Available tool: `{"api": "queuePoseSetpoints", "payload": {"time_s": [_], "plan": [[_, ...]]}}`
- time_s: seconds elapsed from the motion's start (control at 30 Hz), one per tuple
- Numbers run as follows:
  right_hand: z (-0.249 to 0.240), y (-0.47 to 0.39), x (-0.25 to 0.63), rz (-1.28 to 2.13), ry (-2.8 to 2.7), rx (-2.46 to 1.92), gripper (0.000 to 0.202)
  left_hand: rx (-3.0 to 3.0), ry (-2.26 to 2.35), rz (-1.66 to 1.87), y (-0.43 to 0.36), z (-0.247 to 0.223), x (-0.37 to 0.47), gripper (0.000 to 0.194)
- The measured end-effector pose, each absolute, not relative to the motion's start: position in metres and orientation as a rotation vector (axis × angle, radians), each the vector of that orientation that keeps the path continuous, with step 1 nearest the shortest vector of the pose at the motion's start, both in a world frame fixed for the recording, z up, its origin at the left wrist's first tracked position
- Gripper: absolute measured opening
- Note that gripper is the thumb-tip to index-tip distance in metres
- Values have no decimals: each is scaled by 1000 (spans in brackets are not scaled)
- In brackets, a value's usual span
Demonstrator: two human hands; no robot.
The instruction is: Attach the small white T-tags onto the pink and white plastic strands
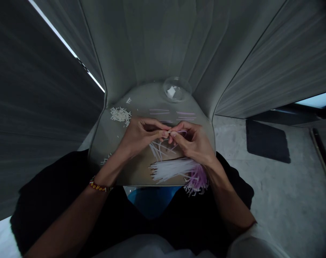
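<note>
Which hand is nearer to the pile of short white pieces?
Left. The left hand is close beside the pile of short white pieces, to its right; the right hand is farther right, beyond the left one.

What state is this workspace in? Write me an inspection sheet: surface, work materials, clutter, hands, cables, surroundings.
Surface: grey padded chair seat, scattered with small pieces.
Work materials: thin pale curved strip at the fingertips; bundle of long white translucent strips against a bundle of lilac strips; heap of short white pieces.
Clutter: loose white strips lying askew; clear round plastic bowl holding a white scrap.
Hands: left hand and right hand meet, apparently both pinching the curved strip; fingers hide the exact grip.
Cables: nothing seen.
Surroundings: grey wood-grain panels on both sides; dark flat mat on pale floor.
</note>
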State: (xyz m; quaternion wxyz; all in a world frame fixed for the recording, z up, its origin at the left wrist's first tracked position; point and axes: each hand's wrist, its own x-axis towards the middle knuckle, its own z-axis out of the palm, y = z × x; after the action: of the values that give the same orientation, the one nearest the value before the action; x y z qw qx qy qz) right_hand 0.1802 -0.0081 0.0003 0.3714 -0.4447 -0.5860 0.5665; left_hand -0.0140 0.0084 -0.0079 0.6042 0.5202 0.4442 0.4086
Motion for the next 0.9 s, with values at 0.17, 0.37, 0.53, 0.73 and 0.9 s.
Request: {"api": "queuePoseSetpoints", "payload": {"time_s": [0.17,0.37,0.53,0.73,0.9], "plan": [[0,-6,179,1459,-1470,-1065,17,1180,1002,959,8,-8,-13,23],[-4,-3,178,1386,-1452,-1105,20,1225,1029,901,8,-5,-14,35],[-7,-4,181,1294,-1498,-1159,18,1259,1039,904,10,-6,-16,32],[-5,-5,179,1259,-1511,-1129,11,1226,1029,904,9,-6,-15,30],[-3,-6,178,1212,-1540,-1163,12,1171,990,893,9,-8,-15,33]]}}
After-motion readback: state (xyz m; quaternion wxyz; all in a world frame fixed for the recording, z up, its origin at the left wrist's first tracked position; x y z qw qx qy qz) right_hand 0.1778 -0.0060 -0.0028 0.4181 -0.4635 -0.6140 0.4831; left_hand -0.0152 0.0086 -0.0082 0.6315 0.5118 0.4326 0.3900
